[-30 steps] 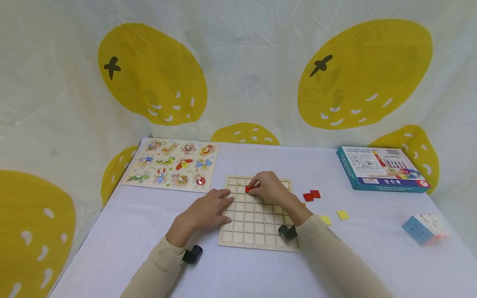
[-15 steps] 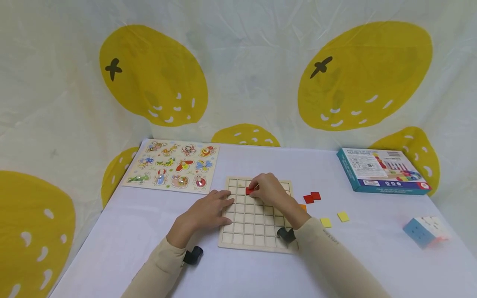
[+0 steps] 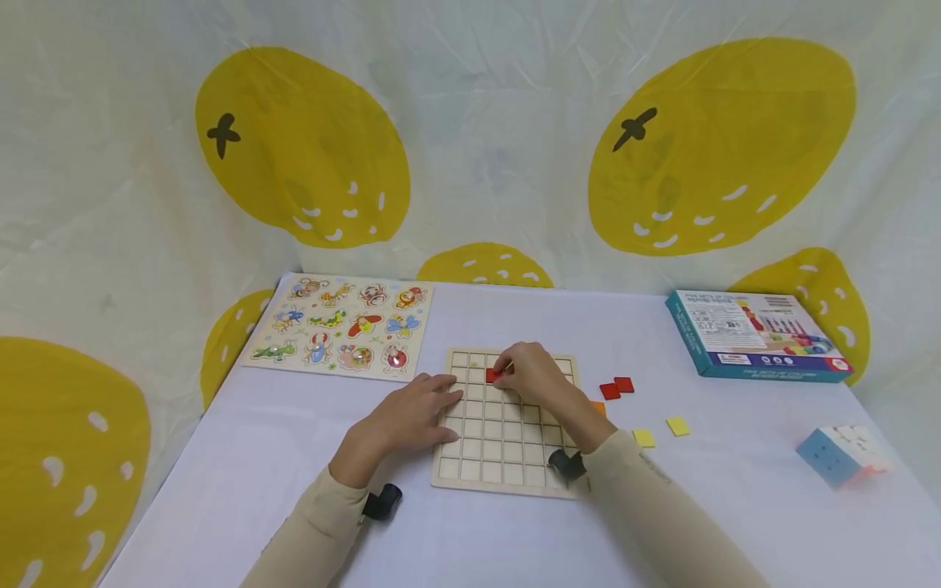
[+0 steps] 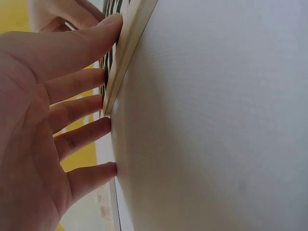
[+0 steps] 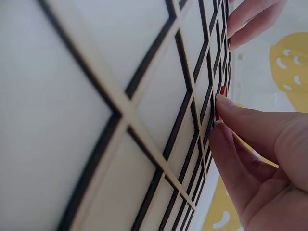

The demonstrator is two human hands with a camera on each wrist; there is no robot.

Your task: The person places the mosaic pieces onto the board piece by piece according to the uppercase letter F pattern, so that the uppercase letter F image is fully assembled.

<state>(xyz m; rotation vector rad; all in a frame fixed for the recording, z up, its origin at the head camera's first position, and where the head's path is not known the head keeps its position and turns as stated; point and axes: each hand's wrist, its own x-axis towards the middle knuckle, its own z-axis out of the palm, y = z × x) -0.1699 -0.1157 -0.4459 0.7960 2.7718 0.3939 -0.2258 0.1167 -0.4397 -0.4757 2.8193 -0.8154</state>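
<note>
A wooden grid board (image 3: pixel 471 470) lies on the white table, its squares divided by raised strips. In the head view my right hand (image 3: pixel 535 376) reaches over its upper part and pinches a small red square tile (image 3: pixel 491 376) at a cell near the far edge. The right wrist view shows thumb and forefinger at the red tile (image 5: pixel 223 90), low against the grid. My left hand (image 3: pixel 408 414) rests at the board's left edge with fingers spread. In the left wrist view its thumb and some fingertips touch the board's rim (image 4: pixel 126 53).
Right of the board lie two red tiles (image 3: pixel 610 391), two yellow tiles (image 3: pixel 643 438) and an orange tile (image 3: pixel 599 408) partly behind my right forearm. An insect puzzle board (image 3: pixel 338 327) lies back left. A game box (image 3: pixel 757 335) stands back right, with a puzzle cube (image 3: pixel 831 457) nearer.
Both hands stay nearly in place. Slightly more of the red tile shows beside my right fingertips, and the head view has shifted a little.
</note>
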